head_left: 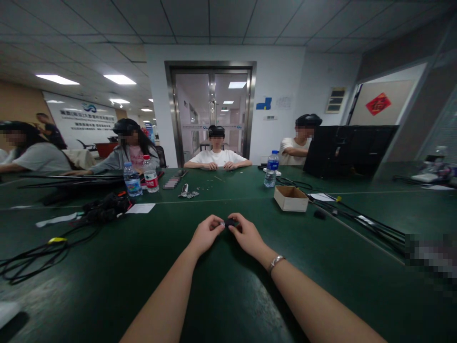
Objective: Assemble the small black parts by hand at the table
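Bare forearms (164, 295) are seen closest to the camera, entering at the lower edge of the frame and converged on its centre. Between their hands, just above the middle of the worktop (223, 290), a small dark item (230, 222) is held; its exact kind cannot be told at this size. For such close handling, a light pinch from both ends is judged best, with the item kept low over the bare surface so that a slip would be caught there. Force should be applied along the line between the two hands, without twisting, and one hand should be left as the steady anchor while only the other is moved.

The left hand (207, 234) is angled inward, its thumb and forefinger brought together at the item's left end, where a small pale spot is also seen. The right hand (249, 234) is posed almost as its mirror, with the fingers bent over and the item pinched narrowly at its right end. The wrists are set low and near straight, and a silvery bracelet (276, 263) is worn on the right one.
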`<state>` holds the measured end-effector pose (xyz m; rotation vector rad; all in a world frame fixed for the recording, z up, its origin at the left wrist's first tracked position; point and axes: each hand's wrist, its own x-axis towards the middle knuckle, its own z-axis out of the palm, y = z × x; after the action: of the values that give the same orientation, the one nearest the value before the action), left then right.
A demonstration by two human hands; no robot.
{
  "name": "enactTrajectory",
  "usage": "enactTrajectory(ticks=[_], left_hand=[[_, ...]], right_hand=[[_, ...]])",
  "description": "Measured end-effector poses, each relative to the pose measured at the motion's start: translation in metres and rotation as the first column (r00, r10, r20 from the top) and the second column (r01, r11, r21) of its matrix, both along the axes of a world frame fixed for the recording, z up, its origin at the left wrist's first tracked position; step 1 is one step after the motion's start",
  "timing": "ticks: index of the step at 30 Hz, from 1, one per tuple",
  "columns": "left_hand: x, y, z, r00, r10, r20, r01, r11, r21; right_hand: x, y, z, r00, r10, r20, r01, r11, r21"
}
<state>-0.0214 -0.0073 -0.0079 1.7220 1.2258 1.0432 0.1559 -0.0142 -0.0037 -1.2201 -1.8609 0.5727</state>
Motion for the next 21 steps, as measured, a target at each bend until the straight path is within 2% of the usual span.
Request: enactTrajectory(ticks=[5,9,12,15,21], left_hand=[[0.0013,0.0029,-0.0042,0.990,0.048,-0.133,-0.053,0.998,-0.034],[0.0026,0.0017,-0.0035,0.988,0.113,-0.107,-0.118,0.992,-0.044],[0.0025,-0.0021,-0.0003,0.994,0.074,-0.080,-0.075,0.997,0.002],[0.0022,-0.0057,0.0027,0.989,0.049,-0.141,-0.040,0.997,0.061],[0.0037,-0.0062,0.0052,0.958,0.123,-0.258,-0.113,0.992,0.052]], right_hand=[[-0.0008,-0.0024,0.0020,1.000,0.011,0.025,-0.011,1.000,0.005],[-0.0002,-0.0011,0.0012,1.000,-0.006,0.008,0.006,1.000,0.002],[0.0005,0.0018,-0.0015,1.000,-0.005,-0.022,0.005,1.000,0.002],[0.0004,0.0029,-0.0030,1.000,0.001,-0.024,-0.001,1.000,-0.001],[0.0002,-0.0011,0.0012,1.000,0.009,-0.002,-0.009,1.000,-0.012]])
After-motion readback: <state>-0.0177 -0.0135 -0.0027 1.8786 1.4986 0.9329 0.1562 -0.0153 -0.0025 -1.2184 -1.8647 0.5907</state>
